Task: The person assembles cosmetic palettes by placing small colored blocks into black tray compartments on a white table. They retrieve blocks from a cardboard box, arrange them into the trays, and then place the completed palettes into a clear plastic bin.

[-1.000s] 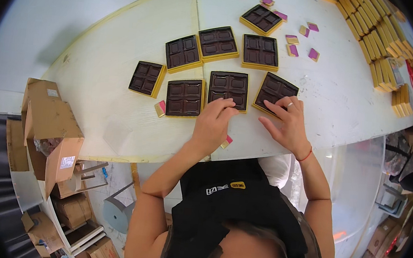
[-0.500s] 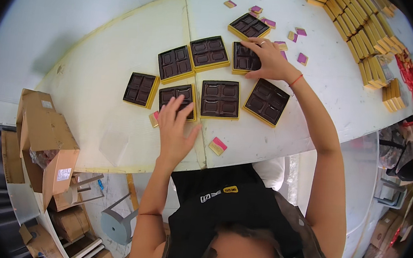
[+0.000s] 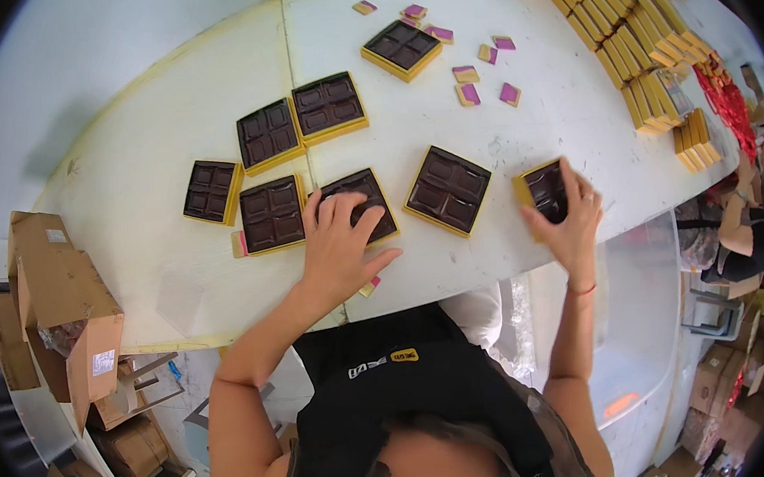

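My right hand (image 3: 572,221) grips a gold box with a dark brown four-section tray (image 3: 547,193) at the right of the table, thumb on its near side and fingers over the far edge. My left hand (image 3: 342,240) is spread palm-down over another such box (image 3: 361,185), fingertips over its tray. Beside it on the left lies one more box (image 3: 272,214), and between my hands a slightly turned box (image 3: 448,190). Several similar boxes lie farther away, including a far one (image 3: 402,48). A small pink-and-gold packet (image 3: 370,286) is partly hidden behind my left hand.
Several small purple-and-gold packets (image 3: 469,93) are scattered on the far side of the white table (image 3: 164,129). Stacks of gold boxes (image 3: 634,61) and red material (image 3: 729,110) lie at the far right. Cardboard boxes (image 3: 63,301) stand off the table's left edge.
My right hand has carried a small box from the middle group to the right and nearer. My left hand has shifted right from one box onto its neighbour. The whole view has turned slightly.
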The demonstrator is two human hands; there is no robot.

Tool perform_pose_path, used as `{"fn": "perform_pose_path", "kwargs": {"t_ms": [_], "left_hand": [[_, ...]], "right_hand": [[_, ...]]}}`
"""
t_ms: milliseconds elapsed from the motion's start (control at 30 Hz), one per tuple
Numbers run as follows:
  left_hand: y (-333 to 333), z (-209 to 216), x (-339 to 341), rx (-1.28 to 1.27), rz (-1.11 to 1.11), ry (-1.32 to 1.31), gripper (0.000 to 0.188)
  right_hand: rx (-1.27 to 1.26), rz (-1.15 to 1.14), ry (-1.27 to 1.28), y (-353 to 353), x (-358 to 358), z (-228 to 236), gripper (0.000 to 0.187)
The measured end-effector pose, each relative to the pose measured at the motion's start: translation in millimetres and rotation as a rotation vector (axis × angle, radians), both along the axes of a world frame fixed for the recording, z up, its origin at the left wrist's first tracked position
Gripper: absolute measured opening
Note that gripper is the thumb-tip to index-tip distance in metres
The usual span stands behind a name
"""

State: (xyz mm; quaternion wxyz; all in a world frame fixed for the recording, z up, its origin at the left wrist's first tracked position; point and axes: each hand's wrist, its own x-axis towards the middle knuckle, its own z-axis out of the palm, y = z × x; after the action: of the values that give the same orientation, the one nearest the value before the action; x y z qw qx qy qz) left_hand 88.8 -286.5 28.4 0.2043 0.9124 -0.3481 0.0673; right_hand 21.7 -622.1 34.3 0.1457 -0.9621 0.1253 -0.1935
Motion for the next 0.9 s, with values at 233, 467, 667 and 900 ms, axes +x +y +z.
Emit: {"fn": "perform_pose_path", "kwargs": {"t_ms": [233, 467, 667, 900], "left_hand": [[-51, -7, 23, -0.07, -0.252, -0.138, 0.035], [-46, -14, 1, -0.171, -0.159, -0.129, 0.028], [6, -16, -1, -0.073, -0.011, -0.23, 0.057], [78, 18, 53, -0.093, 0.072, -0.218, 0.059]], "right_hand": [[0.136, -0.186, -0.191, 38, -8, -27, 0.076], [0.169, -0.022, -0.192, 48, 16, -28, 0.074], [0.151, 0.179, -0.159, 68, 49, -28, 0.077], [-0.024, 0.615, -0.169, 101, 127, 26, 0.078]]}}
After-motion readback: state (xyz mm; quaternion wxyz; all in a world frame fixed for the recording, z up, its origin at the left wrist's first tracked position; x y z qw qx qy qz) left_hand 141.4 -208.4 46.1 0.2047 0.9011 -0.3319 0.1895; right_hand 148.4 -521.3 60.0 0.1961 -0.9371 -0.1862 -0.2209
